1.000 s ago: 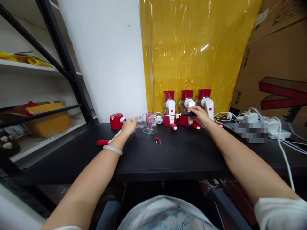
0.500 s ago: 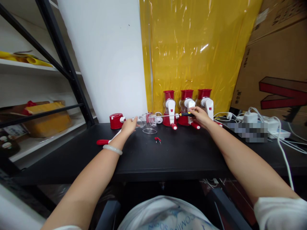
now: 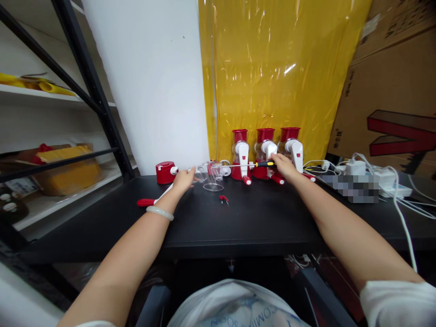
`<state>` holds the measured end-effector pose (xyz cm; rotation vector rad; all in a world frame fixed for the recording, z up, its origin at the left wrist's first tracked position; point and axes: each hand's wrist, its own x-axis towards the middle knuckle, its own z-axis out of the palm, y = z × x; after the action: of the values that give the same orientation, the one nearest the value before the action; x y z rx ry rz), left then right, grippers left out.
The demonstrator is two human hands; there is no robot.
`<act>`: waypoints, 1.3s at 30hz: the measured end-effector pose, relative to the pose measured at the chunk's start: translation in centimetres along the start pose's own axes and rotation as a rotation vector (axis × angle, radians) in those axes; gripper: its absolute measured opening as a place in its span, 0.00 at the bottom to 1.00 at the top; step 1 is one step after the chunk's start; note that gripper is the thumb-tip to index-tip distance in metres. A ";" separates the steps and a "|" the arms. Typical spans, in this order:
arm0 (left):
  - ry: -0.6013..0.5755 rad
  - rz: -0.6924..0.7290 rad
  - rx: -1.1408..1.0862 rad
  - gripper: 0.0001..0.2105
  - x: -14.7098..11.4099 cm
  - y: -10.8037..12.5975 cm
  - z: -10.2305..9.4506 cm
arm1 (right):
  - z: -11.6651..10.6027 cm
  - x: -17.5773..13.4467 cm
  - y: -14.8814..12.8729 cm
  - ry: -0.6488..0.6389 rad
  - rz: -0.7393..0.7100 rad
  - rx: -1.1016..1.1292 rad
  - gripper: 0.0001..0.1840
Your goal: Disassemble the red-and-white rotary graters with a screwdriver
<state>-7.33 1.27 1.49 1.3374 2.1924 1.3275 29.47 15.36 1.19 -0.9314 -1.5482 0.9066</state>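
Note:
My right hand (image 3: 285, 167) is closed on the end of a screwdriver (image 3: 264, 164) with a black and yellow handle. Its long thin shaft lies level, pointing left into a clear plastic grinder body (image 3: 213, 175). Around the left side of this clear part, my left hand (image 3: 184, 180) is closed; its fingertips are partly hidden. Just beyond that hand sits a red grinder piece (image 3: 165, 173). A white crank with a red handle (image 3: 146, 202) shows beside my left wrist. Two small red pieces (image 3: 224, 199) with metal pins lie on the black table (image 3: 218, 227).
Three red and white drum graters (image 3: 240, 152) stand at the back, close behind the screwdriver. White chargers and cables (image 3: 356, 167) cover the right end, beside a large cardboard box (image 3: 391, 91). A black-framed shelf (image 3: 95, 100) stands on the left.
My right hand has shifted slightly right, towards the end of the screwdriver's handle, so more of the handle shows. My left hand and the clear body have hardly moved.

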 end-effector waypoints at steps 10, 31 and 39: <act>-0.017 0.010 -0.068 0.19 0.6 -0.6 0.3 | -0.3 0.4 0.7 0.057 -0.073 -0.078 0.22; -0.018 -0.045 -0.154 0.17 -0.3 0.3 0.5 | -0.3 0.6 0.4 0.022 -0.021 0.083 0.19; -0.005 -0.032 -0.123 0.17 -0.4 0.3 0.2 | -0.4 0.6 0.9 0.028 -0.084 -0.101 0.21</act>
<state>-6.84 1.12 1.55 1.2536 2.0834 1.4204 29.85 16.25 0.68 -0.9393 -1.6091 0.7588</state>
